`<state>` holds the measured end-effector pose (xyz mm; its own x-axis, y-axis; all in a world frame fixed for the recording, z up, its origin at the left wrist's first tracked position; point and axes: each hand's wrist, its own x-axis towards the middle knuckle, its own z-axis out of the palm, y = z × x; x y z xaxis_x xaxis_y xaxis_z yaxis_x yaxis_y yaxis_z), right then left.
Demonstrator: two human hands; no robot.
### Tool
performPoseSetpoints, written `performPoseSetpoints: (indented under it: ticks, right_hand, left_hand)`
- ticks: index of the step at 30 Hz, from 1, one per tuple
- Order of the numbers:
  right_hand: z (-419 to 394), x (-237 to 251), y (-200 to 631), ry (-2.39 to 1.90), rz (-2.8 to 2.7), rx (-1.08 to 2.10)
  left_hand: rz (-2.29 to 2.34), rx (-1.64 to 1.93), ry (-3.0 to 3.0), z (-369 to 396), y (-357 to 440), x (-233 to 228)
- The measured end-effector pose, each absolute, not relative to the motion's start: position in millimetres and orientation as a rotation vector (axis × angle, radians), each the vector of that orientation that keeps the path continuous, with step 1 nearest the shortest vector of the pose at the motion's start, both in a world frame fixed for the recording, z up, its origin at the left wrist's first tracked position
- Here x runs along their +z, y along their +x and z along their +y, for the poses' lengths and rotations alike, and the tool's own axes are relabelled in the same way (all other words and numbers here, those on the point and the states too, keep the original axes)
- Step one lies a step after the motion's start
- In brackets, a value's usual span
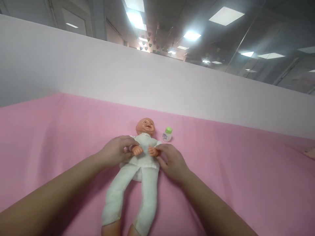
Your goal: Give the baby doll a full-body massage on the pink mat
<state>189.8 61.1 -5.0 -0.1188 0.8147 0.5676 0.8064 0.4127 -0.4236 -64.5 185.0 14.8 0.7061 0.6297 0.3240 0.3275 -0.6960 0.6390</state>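
A baby doll with a white cloth body and a hard plastic head lies face up on a pink cover. Its legs point toward me, and the feet run off the bottom of the view. My left hand is closed round one of the doll's forearms, just behind its small plastic hand. On the other side, my right hand pinches the doll's other arm at the wrist. Both doll hands rest over its chest. A small bottle with a green cap stands beside the doll's head, apart from my hands.
A white wall panel rises behind the pink cover, with glass above it reflecting ceiling lights. At the far right edge, part of a skin-toned object shows; I cannot tell what it is.
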Motion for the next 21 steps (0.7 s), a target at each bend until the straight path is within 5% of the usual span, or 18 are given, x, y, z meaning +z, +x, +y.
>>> performPoseSetpoints:
  ticks: [10,21]
  right_hand:
    - [67,-13,189,-1.356,-2.029,-0.013]
    - [88,-16,242,-1.321,-0.861,0.523]
  left_hand:
    - [0.627,0.637,2.52,193,-66,10]
    - [1.064,1.084,1.569,237,-84,-8]
